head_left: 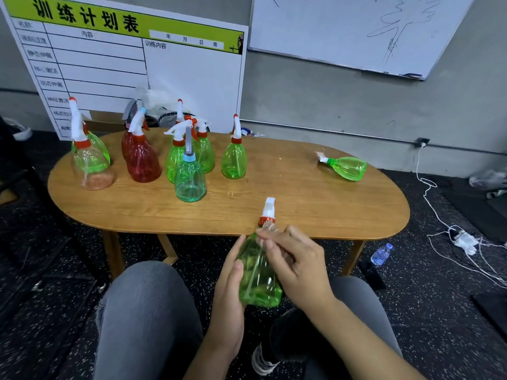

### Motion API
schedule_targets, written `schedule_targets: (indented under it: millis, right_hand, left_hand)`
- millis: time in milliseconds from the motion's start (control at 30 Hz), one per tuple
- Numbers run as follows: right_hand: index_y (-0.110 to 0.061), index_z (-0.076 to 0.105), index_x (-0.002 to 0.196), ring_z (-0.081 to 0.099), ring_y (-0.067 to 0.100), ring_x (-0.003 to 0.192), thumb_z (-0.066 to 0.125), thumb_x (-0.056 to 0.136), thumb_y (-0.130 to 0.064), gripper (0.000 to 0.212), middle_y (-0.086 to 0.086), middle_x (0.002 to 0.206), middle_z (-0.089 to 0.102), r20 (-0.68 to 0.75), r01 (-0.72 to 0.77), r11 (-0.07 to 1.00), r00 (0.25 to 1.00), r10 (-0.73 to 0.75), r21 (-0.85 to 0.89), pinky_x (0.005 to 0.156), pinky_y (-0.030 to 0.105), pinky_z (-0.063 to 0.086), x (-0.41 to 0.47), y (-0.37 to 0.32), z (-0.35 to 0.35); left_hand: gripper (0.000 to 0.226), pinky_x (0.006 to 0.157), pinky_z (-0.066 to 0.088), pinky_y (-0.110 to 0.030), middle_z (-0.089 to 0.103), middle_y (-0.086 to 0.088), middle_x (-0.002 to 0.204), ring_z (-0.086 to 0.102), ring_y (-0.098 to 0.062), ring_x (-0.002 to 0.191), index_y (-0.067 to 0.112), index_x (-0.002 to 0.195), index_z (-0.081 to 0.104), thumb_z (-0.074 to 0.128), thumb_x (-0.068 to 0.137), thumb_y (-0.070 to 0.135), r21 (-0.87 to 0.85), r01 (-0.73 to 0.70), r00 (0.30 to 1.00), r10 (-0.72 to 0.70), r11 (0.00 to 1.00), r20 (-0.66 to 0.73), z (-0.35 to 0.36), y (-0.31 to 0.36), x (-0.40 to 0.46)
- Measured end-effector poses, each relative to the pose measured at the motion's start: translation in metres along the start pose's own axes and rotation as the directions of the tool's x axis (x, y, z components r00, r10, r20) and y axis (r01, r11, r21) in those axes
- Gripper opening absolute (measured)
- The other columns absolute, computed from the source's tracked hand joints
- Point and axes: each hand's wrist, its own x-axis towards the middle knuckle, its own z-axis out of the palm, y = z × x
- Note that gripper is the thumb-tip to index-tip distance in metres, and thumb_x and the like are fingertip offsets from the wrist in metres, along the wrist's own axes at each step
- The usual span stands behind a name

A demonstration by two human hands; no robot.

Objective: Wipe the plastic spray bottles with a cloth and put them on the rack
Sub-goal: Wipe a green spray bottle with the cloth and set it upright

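I hold a green plastic spray bottle (pixel 258 272) with a red collar and white nozzle above my lap, in front of the table's near edge. My left hand (pixel 230 281) grips its body from the left. My right hand (pixel 296 259) lies over its right side, fingers at the neck, pinching a bit of clear, crinkled material. No cloth shows plainly. Several spray bottles stand on the wooden oval table (pixel 301 204): green ones (pixel 234 160), a red one (pixel 142 160), a teal one (pixel 189 179) and a clear one (pixel 92 165). Another green bottle (pixel 347 167) lies on its side at the right.
A training chart board (pixel 164 72) leans on the wall behind the table, and a whiteboard (pixel 356 31) hangs at the right. White cables and a charger (pixel 463 239) and a water bottle (pixel 381 253) lie on the dark floor. My knees are below the table's edge.
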Motion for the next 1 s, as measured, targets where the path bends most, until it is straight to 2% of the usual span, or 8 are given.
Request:
schedule_targets:
  millis: [133,233,367,467,600,767,867,1000]
  right_hand:
    - [-0.021,0.080,0.116,0.054,0.006,0.072,0.067,0.100,-0.026,0.021,-0.008,0.088,0.054,0.127,0.337,0.935,0.938,-0.323,-0.112,0.059,0.019,0.048,-0.034,-0.007,-0.001]
    - [-0.023,0.081,0.113,0.054,0.011,0.070,0.074,0.093,-0.023,0.021,-0.006,0.087,0.050,0.221,0.494,0.853,0.862,-0.455,-0.169,0.055,0.026,0.051,-0.049,-0.006,-0.004]
    - [-0.025,0.081,0.115,0.051,0.006,0.072,0.069,0.098,-0.029,0.021,-0.008,0.087,0.051,0.200,0.474,0.856,0.877,-0.438,-0.206,0.058,0.020,0.046,-0.033,-0.003,-0.009]
    - [-0.024,0.079,0.118,0.043,-0.002,0.067,0.059,0.104,-0.036,0.028,-0.016,0.083,0.049,0.057,0.217,0.962,0.976,-0.210,-0.166,0.053,0.019,0.039,-0.002,0.003,-0.008]
    - [-0.026,0.078,0.120,0.049,0.004,0.061,0.053,0.104,-0.044,0.035,-0.009,0.075,0.055,0.009,0.016,0.994,1.000,-0.015,-0.109,0.047,0.031,0.045,0.017,0.009,0.001]
    - [-0.017,0.080,0.116,0.044,-0.007,0.074,0.064,0.101,-0.026,0.024,-0.018,0.089,0.051,0.048,0.218,0.968,0.976,-0.213,-0.126,0.063,0.011,0.041,-0.015,-0.007,0.006]
    - [-0.022,0.081,0.116,0.058,0.008,0.075,0.069,0.098,-0.026,0.022,-0.004,0.086,0.062,0.192,0.452,0.879,0.886,-0.423,-0.152,0.061,0.022,0.052,-0.043,-0.008,0.003]
    - [-0.024,0.081,0.115,0.056,0.012,0.069,0.074,0.094,-0.027,0.022,-0.005,0.083,0.055,0.248,0.541,0.817,0.835,-0.492,-0.199,0.053,0.028,0.052,-0.042,-0.009,-0.006]
  left_hand:
    - [0.050,0.104,0.054,-0.042,0.071,-0.006,0.139,0.067,-0.027,0.129,0.033,0.152,0.049,0.040,0.103,0.038,-0.071,0.013,1.000,-0.015,0.997,-0.027,0.000,0.004,-0.001]
    - [0.051,0.106,0.052,-0.044,0.070,-0.012,0.140,0.067,-0.032,0.128,0.031,0.153,0.050,0.041,0.103,0.036,-0.103,0.012,1.000,-0.014,0.995,-0.022,0.002,0.007,-0.003]
    - [0.044,0.108,0.049,-0.050,0.070,-0.006,0.140,0.066,-0.029,0.131,0.033,0.152,0.051,0.045,0.109,0.040,-0.038,-0.008,0.999,0.006,0.999,-0.036,0.001,0.006,-0.001]
    - [0.051,0.112,0.048,-0.056,0.066,0.003,0.145,0.064,-0.021,0.134,0.036,0.151,0.052,0.042,0.102,0.045,0.036,0.001,0.999,0.001,0.999,-0.035,0.000,0.002,0.001]
    - [0.051,0.113,0.048,-0.059,0.065,0.004,0.147,0.063,-0.021,0.135,0.038,0.151,0.052,0.044,0.101,0.048,0.034,0.014,0.999,-0.013,0.999,-0.051,-0.002,-0.001,0.003]
    - [0.046,0.110,0.049,-0.051,0.067,-0.002,0.144,0.064,-0.025,0.134,0.032,0.154,0.048,0.041,0.109,0.040,-0.012,0.001,0.999,-0.002,1.000,-0.054,-0.005,0.001,0.002]
    - [0.047,0.104,0.053,-0.043,0.071,-0.010,0.138,0.067,-0.031,0.129,0.030,0.153,0.049,0.039,0.107,0.037,-0.096,0.002,0.999,-0.006,0.995,-0.043,-0.003,0.005,-0.001]
    - [0.050,0.100,0.057,-0.037,0.071,-0.011,0.137,0.069,-0.031,0.126,0.029,0.153,0.049,0.038,0.105,0.037,-0.121,0.002,1.000,-0.002,0.993,-0.002,0.001,0.011,-0.004]
